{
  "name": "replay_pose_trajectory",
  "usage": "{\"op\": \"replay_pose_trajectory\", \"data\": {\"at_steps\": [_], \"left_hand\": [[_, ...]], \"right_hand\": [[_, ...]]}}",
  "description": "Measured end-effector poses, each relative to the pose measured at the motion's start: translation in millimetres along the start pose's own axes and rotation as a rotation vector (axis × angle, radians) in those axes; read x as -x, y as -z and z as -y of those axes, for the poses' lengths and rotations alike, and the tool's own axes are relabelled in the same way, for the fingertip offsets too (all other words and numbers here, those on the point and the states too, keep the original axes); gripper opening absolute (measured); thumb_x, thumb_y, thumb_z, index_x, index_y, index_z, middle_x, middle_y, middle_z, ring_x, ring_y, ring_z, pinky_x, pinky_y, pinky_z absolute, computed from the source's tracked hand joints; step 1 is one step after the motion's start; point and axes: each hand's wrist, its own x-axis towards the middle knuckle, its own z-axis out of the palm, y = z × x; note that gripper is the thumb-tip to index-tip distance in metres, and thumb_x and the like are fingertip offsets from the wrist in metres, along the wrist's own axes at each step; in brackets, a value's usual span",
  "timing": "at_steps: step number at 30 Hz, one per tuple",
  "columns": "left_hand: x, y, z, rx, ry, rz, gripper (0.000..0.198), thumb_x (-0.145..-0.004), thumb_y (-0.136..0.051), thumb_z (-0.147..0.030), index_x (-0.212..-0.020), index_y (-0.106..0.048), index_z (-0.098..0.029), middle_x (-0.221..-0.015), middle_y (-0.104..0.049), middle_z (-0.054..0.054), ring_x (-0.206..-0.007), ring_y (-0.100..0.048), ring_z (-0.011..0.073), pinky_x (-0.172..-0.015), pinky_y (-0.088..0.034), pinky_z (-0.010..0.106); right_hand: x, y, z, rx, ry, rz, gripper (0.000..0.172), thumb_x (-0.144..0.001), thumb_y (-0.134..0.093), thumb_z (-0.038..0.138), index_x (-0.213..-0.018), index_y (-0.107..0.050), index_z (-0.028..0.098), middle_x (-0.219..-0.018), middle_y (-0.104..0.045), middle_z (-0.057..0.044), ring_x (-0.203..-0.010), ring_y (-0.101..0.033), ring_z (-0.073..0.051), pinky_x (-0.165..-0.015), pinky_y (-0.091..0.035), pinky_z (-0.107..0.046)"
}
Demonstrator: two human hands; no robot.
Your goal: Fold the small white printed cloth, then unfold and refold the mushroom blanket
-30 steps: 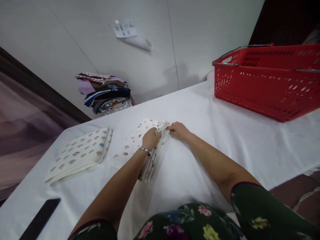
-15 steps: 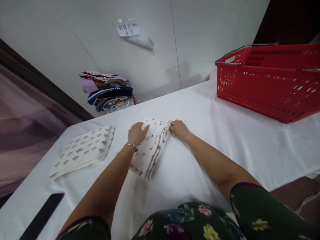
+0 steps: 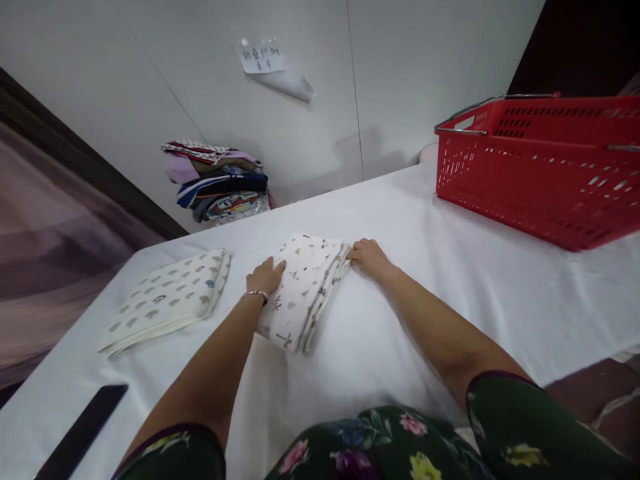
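A white folded cloth (image 3: 300,290) with small grey and brown prints lies on the table in front of me, its layered edge facing right. My left hand (image 3: 264,277) is at its left edge, thumb on top and the other fingers bent along the side, partly hidden. At the far right corner, my right hand (image 3: 369,257) pinches the cloth's layers between thumb and fingers. To the left rests a second folded cloth (image 3: 165,297), cream with rows of grey shapes, touched by neither hand.
A red plastic basket (image 3: 530,173) with metal handles stands at the right on the white-covered table (image 3: 400,207). Several folded clothes (image 3: 220,180) are stacked against the wall at the back left. A flat black object (image 3: 83,430) lies near the front left.
My left hand has slid left and toward me, from the top of the cloth to its left edge. My right hand and the cloth's right corner have shifted slightly right.
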Motion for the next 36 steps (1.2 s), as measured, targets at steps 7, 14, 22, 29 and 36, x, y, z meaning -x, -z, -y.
{"op": "replay_pose_trajectory", "data": {"at_steps": [7,14,22,29,36], "left_hand": [[15,8.7,-1,0.033,-0.008,-0.042,0.07,-0.081,-0.031,-0.061,-0.135,-0.036,-0.017,-0.138,-0.042,0.013,-0.123,-0.041,0.0313,-0.098,-0.034,0.045],[16,5.4,9,0.018,0.007,-0.063,0.07,-0.08,-0.032,-0.063,-0.125,-0.047,-0.012,-0.123,-0.053,0.02,-0.113,-0.048,0.0336,-0.088,-0.04,0.042],[10,1.2,6,-0.014,-0.02,-0.062,0.064,-0.081,-0.029,-0.062,-0.117,-0.053,-0.015,-0.119,-0.053,0.018,-0.11,-0.048,0.0328,-0.085,-0.042,0.043],[15,1.8,6,0.014,-0.043,-0.049,0.065,-0.081,-0.031,-0.062,-0.124,-0.046,-0.015,-0.126,-0.049,0.017,-0.115,-0.044,0.0337,-0.089,-0.04,0.046],[65,10.1,0,0.109,-0.377,-0.17,0.058,-0.084,-0.035,-0.054,-0.127,-0.045,-0.016,-0.133,-0.046,0.01,-0.123,-0.04,0.0248,-0.103,-0.032,0.038]], "right_hand": [[5,6,24,0.068,0.065,0.054,0.021,-0.086,-0.049,0.019,-0.096,-0.066,0.026,-0.089,-0.064,-0.005,-0.086,-0.049,-0.019,-0.07,-0.023,-0.03],[10,1,49,0.087,0.204,0.085,0.018,-0.085,-0.048,0.016,-0.084,-0.067,0.019,-0.079,-0.068,-0.005,-0.077,-0.055,-0.018,-0.066,-0.024,-0.029],[13,-5,54,0.085,0.376,0.054,0.022,-0.087,-0.044,0.018,-0.089,-0.066,0.019,-0.089,-0.069,-0.005,-0.086,-0.056,-0.019,-0.072,-0.028,-0.03],[28,-3,56,0.134,0.278,0.067,0.02,-0.087,-0.045,0.017,-0.086,-0.066,0.019,-0.078,-0.067,-0.004,-0.074,-0.055,-0.016,-0.066,-0.027,-0.028],[34,-10,75,0.129,0.352,0.039,0.021,-0.09,-0.043,0.02,-0.091,-0.065,0.019,-0.074,-0.067,-0.004,-0.07,-0.055,-0.016,-0.066,-0.027,-0.028]]}}
